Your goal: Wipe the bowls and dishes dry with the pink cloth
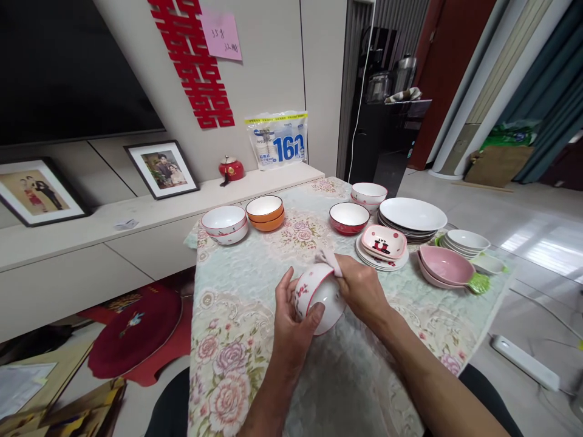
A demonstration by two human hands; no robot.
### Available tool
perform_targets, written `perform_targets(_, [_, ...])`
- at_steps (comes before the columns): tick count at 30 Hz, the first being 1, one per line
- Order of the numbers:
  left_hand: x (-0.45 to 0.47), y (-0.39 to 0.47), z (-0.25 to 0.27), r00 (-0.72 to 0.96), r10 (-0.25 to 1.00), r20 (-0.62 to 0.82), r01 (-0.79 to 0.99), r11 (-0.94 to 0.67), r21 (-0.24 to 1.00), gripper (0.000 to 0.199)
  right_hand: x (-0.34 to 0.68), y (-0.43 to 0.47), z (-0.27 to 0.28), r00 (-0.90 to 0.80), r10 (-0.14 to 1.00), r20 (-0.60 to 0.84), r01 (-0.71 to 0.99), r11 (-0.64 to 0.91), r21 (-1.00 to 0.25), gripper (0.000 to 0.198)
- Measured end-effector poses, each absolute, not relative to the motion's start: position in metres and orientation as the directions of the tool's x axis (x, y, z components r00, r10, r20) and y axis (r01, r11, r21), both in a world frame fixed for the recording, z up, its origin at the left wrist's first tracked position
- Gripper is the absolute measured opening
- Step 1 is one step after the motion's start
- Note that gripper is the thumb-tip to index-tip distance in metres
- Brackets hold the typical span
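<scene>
A white bowl [328,298] with a red rim and red floral pattern is tilted on its side above the table, its inside turned toward the right. My left hand [294,318] grips it from the left, thumb over the rim and fingers behind the outer wall. My right hand [362,285] is closed on a pale cloth [328,261], which it presses against the bowl's upper rim. Part of the cloth is hidden by my fingers.
On the flowered tablecloth [232,370], stacked white bowls [225,221] and orange bowls [265,212] stand at the back left. A red bowl [349,218], large plates [413,215], a rectangular dish [384,241], pink dishes [446,265] and small bowls [467,241] stand at the right.
</scene>
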State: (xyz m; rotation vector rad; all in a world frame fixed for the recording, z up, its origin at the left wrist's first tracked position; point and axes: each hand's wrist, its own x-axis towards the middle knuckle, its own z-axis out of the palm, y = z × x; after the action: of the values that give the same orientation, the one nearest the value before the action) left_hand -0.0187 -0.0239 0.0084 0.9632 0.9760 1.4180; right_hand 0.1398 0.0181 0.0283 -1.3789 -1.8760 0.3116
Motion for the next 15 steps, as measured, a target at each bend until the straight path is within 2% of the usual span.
perform_targets(2, [-0.020,-0.023,0.009,-0.037,0.999,0.017,-0.294,-0.027,0.955,0.092,0.139,0.013,0.034,-0.278,0.784,0.555,0.794,0.512,-0.326,0.034])
perform_targets(4, [-0.021,-0.023,0.010,-0.047,0.999,0.015,-0.244,-0.026,0.969,0.090,0.135,0.007,0.039,-0.397,0.693,0.602,0.798,0.584,-0.146,0.032])
perform_targets(6, [-0.022,-0.024,0.013,-0.063,0.998,0.023,-0.208,-0.036,0.978,0.083,0.131,0.004,0.042,-0.468,0.625,0.625,0.766,0.640,-0.065,0.030])
perform_targets(7, [-0.022,-0.024,0.014,-0.082,0.996,0.025,-0.200,-0.041,0.979,0.080,0.129,0.003,0.043,-0.478,0.606,0.636,0.749,0.659,-0.064,0.030])
perform_targets(10, [-0.022,-0.027,0.015,-0.137,0.990,0.020,-0.206,-0.048,0.977,0.079,0.129,0.007,0.042,-0.412,0.635,0.654,0.715,0.670,-0.200,0.033])
perform_targets(13, [-0.022,-0.029,0.015,-0.183,0.983,-0.001,-0.273,-0.049,0.961,0.085,0.133,0.015,0.036,-0.277,0.755,0.594,0.652,0.602,-0.460,0.031])
perform_targets(15, [-0.022,-0.030,0.015,-0.196,0.980,-0.028,-0.349,-0.043,0.936,0.087,0.133,0.019,0.031,-0.168,0.868,0.467,0.569,0.472,-0.674,0.022])
